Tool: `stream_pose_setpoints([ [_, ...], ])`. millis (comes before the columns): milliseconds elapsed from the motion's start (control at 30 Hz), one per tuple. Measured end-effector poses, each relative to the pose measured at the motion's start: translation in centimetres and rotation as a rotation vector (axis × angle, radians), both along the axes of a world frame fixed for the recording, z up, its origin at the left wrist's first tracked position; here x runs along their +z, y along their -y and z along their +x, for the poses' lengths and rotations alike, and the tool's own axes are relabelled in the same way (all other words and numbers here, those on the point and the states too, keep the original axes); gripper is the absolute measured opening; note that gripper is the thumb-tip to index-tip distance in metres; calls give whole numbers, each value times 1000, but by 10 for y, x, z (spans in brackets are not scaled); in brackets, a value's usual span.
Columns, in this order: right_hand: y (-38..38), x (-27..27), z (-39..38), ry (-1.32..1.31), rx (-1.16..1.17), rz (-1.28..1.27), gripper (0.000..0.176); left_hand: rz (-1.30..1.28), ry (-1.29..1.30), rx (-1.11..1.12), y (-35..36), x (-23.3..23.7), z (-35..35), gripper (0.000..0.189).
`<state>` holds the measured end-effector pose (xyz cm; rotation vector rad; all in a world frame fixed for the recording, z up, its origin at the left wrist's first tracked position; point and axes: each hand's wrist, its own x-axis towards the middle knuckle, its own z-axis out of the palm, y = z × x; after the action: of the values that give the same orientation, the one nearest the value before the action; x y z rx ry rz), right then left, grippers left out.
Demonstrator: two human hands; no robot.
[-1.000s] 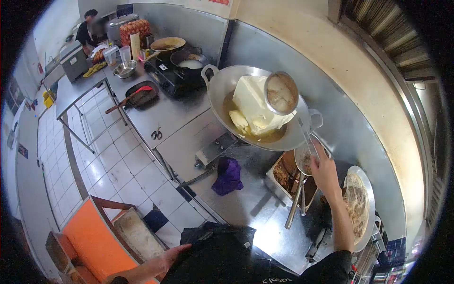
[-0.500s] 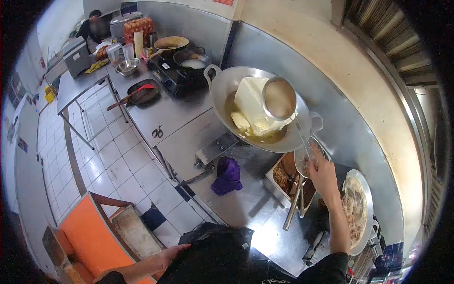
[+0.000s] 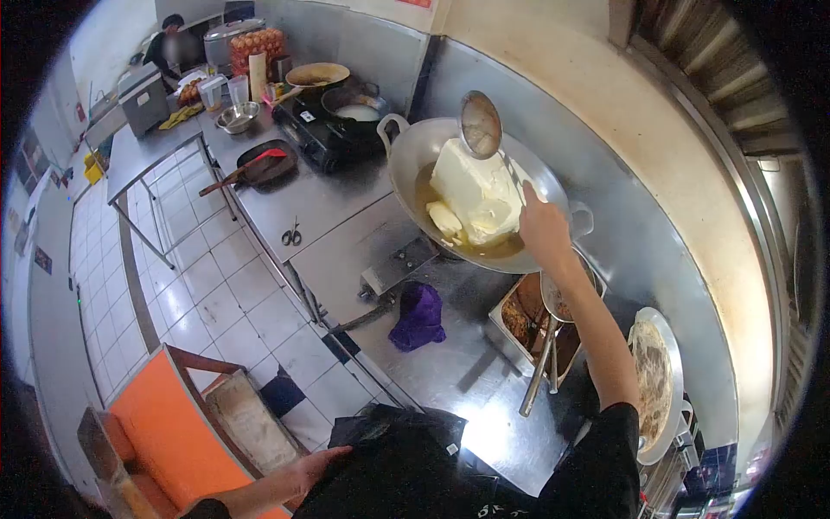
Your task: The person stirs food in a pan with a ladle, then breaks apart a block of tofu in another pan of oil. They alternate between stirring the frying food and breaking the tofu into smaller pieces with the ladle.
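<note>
My right hand [image 3: 545, 229] is closed round the handle of a metal ladle [image 3: 481, 125]. The ladle's bowl is raised over the far side of a large two-handled wok [image 3: 404, 169]. In the wok, a big pale yellow block of fat [image 3: 474, 186], like butter or margarine, sits in melted yellow liquid, with a smaller lump beside it. My left hand [image 3: 313, 474] rests low against the dark clothing at my waist, holding nothing that I can see; a finger lies stretched out and the others are partly hidden.
A purple cloth [image 3: 417, 318] lies on the steel counter beside a metal tray [image 3: 510, 333] of brown food with strainers across it. At right is a wide pan [image 3: 661, 381]. Scissors [image 3: 292, 232], a dark pan [image 3: 266, 164] and a stove [image 3: 324, 143] stand left. Another person [image 3: 164, 52] is far back.
My right hand has moved up and forward to the wok's edge. The ladle's bowl has gone left and farther away, off the yellow block. My left hand stays at my waist.
</note>
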<state>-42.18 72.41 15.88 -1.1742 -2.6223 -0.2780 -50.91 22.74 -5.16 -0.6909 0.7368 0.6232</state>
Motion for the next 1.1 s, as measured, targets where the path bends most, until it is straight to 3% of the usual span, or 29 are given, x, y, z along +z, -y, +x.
stream_pose_setpoints([
  [67,8,-1,-8,77,-20,-17,54,51,15,41,2,10,1,49],
  [167,14,-5,-14,178,-42,-31,55,-115,-1,-58,-9,39,3,48],
  [200,15,-8,-16,204,-41,-37,54,-18,-197,-37,-9,53,6,49],
  [300,14,-15,-19,235,-28,-28,50,159,-454,0,-4,82,8,50],
  [367,17,-11,-21,246,-15,-38,49,236,-513,16,-1,64,7,50],
  [433,15,-12,-21,257,-7,-50,47,-34,34,45,7,4,3,50],
  [533,6,-16,-21,260,0,-88,44,-113,-121,-30,-2,20,3,50],
  [667,0,-14,-18,268,13,-148,45,-114,-132,21,9,1,5,50],
  [733,-7,-18,-15,287,23,-141,46,96,387,239,23,-22,1,49],
  [767,-10,-21,-12,271,35,-133,47,98,388,240,21,-17,2,49],
  [833,-8,-23,-9,253,48,-123,47,-56,-31,53,9,5,3,49],
  [933,-2,-23,-5,263,48,-161,48,-130,-82,68,-1,31,2,49],
  [967,-3,-25,-5,256,-1,-203,51,-131,-82,74,5,19,0,49],
  [1033,-8,-29,3,249,-48,-246,53,85,355,253,22,-16,-3,49],
  [1067,-14,-32,11,230,0,-204,53,85,354,252,16,-2,-3,49],
  [1100,-19,-34,20,210,47,-162,52,-24,128,148,3,23,-2,49],
])
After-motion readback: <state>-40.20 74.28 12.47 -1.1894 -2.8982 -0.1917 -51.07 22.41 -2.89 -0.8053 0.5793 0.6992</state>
